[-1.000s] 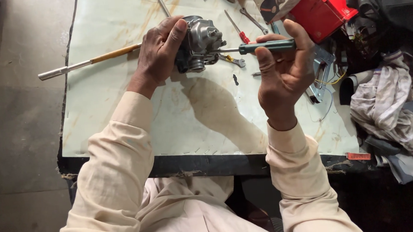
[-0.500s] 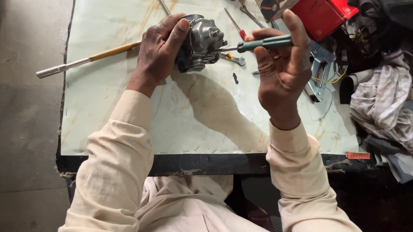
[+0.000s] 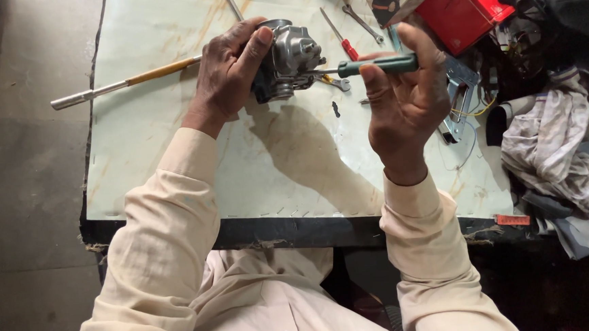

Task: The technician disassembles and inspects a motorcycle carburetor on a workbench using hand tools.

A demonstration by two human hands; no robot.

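Observation:
My left hand [image 3: 229, 71] grips a grey cast-metal engine part [image 3: 288, 55], holding it just above the pale table top [image 3: 192, 165]. My right hand [image 3: 406, 97] pinches a green-handled screwdriver [image 3: 377, 65] between thumb and fingertips. The screwdriver lies level, and its shaft points left into the side of the metal part. A small dark screw [image 3: 335, 107] lies on the table below the tool.
A long rod with a wooden grip [image 3: 126, 82] lies at the left of the table. A red-handled screwdriver [image 3: 341, 36] and a spanner [image 3: 362, 22] lie behind the hands. A red box [image 3: 462, 5], metal bracket [image 3: 457, 101] and crumpled rags [image 3: 552, 150] crowd the right side.
Both hands have stayed in nearly the same place. The right fingers have shifted slightly on the green handle, as in turning it.

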